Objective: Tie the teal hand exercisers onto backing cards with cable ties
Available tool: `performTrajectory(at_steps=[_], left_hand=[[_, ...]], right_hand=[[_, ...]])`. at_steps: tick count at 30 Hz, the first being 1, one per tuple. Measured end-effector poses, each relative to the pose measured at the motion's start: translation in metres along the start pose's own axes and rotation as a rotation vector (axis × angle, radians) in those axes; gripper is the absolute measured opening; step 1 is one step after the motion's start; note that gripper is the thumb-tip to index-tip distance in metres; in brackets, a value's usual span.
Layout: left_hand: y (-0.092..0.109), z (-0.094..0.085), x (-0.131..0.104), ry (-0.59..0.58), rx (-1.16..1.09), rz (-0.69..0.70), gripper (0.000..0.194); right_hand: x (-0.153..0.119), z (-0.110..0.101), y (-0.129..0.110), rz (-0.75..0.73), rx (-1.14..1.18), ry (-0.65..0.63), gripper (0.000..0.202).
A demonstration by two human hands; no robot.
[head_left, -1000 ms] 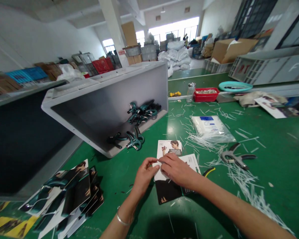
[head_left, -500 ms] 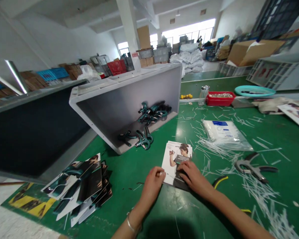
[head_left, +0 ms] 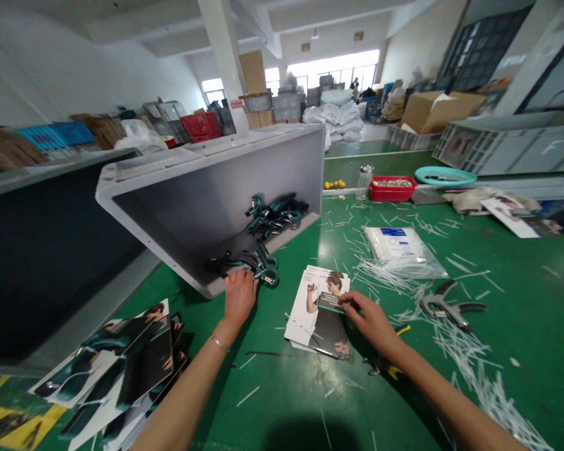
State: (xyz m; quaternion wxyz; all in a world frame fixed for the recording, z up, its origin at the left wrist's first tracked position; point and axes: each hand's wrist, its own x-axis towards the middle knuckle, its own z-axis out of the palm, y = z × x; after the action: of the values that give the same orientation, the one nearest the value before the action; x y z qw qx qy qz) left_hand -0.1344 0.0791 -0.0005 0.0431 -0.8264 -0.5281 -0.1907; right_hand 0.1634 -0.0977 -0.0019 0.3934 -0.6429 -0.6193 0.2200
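Observation:
My left hand (head_left: 239, 294) reaches to the open edge of the grey crate, its fingers curled at a teal-and-black hand gripper (head_left: 266, 266); their tips are partly hidden. More teal grippers (head_left: 277, 216) lie in a heap deeper in the crate. A stack of printed cards (head_left: 317, 313) rests on the green table in front of me. My right hand (head_left: 364, 313) is over the stack's right edge, thumb and fingers pinched together; whatever is between them is too small to make out. Pliers with yellow handles (head_left: 392, 369) lie partly under my right forearm.
The grey crate (head_left: 169, 241) lies on its side. Packaged cards (head_left: 136, 363) are piled at the lower left. Rightward are a bag of white ties (head_left: 402, 247), loose ties, a grey gripper (head_left: 451, 307), a red tray (head_left: 392, 190), a glass jar (head_left: 364, 183) and a turquoise tray (head_left: 444, 176).
My left hand has left the card stack and moved up and left to the grippers at the crate. My right hand's fingers have drawn to the stack's right edge. The view has shifted right.

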Motion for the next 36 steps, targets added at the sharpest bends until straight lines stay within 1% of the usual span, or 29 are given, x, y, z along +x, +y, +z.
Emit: performTrajectory(at_steps=[2, 3, 4, 6, 8, 9, 10, 11, 12, 13, 14, 15, 16, 17, 19, 20, 21, 23, 25, 27, 29, 31, 32, 33, 36], left_hand=[[0.012, -0.023, -0.007, 0.023, -0.192, 0.032, 0.023], [0.018, -0.037, -0.008, 0.006, -0.329, 0.021, 0.024], [0.024, -0.051, -0.009, -0.034, -0.489, -0.007, 0.024], [0.038, -0.077, -0.007, -0.177, -0.85, -0.089, 0.026], [0.055, -0.095, -0.003, -0.406, -1.206, -0.155, 0.027], [0.064, -0.1, -0.001, -0.53, -1.354, -0.183, 0.029], [0.073, -0.102, 0.0, -0.643, -1.47, -0.215, 0.03], [0.081, -0.1, 0.002, -0.732, -1.555, -0.25, 0.033], [0.088, -0.095, 0.002, -0.79, -1.615, -0.282, 0.036], [0.094, -0.087, 0.002, -0.825, -1.652, -0.3, 0.04], [0.098, -0.077, 0.001, -0.833, -1.668, -0.299, 0.043], [0.1, -0.066, -0.002, -0.809, -1.656, -0.278, 0.045], [0.1, -0.054, -0.007, -0.746, -1.604, -0.244, 0.045], [0.098, -0.041, -0.014, -0.646, -1.507, -0.208, 0.043], [0.091, -0.017, -0.033, -0.419, -1.223, -0.163, 0.032], [0.087, -0.007, -0.045, -0.35, -1.08, -0.156, 0.028], [0.084, 0.002, -0.057, -0.328, -0.979, -0.16, 0.027], [0.083, 0.014, -0.08, -0.324, -0.895, -0.175, 0.032], [0.089, 0.021, -0.097, -0.325, -0.897, -0.185, 0.035], [0.097, 0.022, -0.105, -0.319, -0.926, -0.218, 0.038], [0.103, 0.022, -0.104, -0.29, -0.949, -0.279, 0.047], [0.104, 0.02, -0.097, -0.214, -0.941, -0.31, 0.057], [0.102, 0.019, -0.092, -0.181, -0.931, -0.293, 0.058], [0.101, 0.018, -0.086, -0.165, -0.921, -0.249, 0.054], [0.097, 0.019, -0.074, -0.196, -0.905, -0.061, 0.032]], right_hand=[[0.009, -0.01, -0.014, -0.045, -0.039, 0.04, 0.017], [0.015, -0.014, -0.022, -0.081, -0.047, 0.046, 0.017], [0.02, -0.018, -0.032, -0.115, -0.044, 0.037, 0.018], [0.028, -0.022, -0.049, -0.142, -0.012, -0.035, 0.031], [0.029, -0.022, -0.063, -0.117, 0.024, -0.131, 0.049], [0.026, -0.021, -0.068, -0.1, 0.035, -0.17, 0.053], [0.023, -0.02, -0.071, -0.084, 0.044, -0.2, 0.052], [0.018, -0.019, -0.072, -0.068, 0.059, -0.217, 0.047], [0.013, -0.018, -0.071, -0.05, 0.086, -0.227, 0.041], [0.008, -0.017, -0.069, -0.024, 0.126, -0.237, 0.037], [0.003, -0.017, -0.065, 0.016, 0.179, -0.246, 0.035], [-0.001, -0.016, -0.06, 0.07, 0.245, -0.256, 0.036], [-0.003, -0.016, -0.053, 0.136, 0.316, -0.269, 0.037], [-0.005, -0.015, -0.047, 0.205, 0.384, -0.281, 0.039], [-0.004, -0.015, -0.035, 0.325, 0.49, -0.293, 0.041], [-0.003, -0.014, -0.03, 0.363, 0.528, -0.3, 0.042], [0.0, -0.012, -0.026, 0.386, 0.556, -0.313, 0.042], [0.007, -0.008, -0.023, 0.405, 0.594, -0.35, 0.043], [0.015, -0.004, -0.024, 0.412, 0.609, -0.382, 0.047], [0.022, -0.002, -0.027, 0.4, 0.575, -0.401, 0.053], [0.027, -0.002, -0.028, 0.376, 0.505, -0.42, 0.056], [0.026, -0.004, -0.026, 0.358, 0.42, -0.452, 0.055], [0.024, -0.005, -0.024, 0.348, 0.375, -0.457, 0.053], [0.021, -0.005, -0.022, 0.33, 0.325, -0.454, 0.05], [0.008, -0.004, -0.017, 0.215, 0.099, -0.415, 0.041]])
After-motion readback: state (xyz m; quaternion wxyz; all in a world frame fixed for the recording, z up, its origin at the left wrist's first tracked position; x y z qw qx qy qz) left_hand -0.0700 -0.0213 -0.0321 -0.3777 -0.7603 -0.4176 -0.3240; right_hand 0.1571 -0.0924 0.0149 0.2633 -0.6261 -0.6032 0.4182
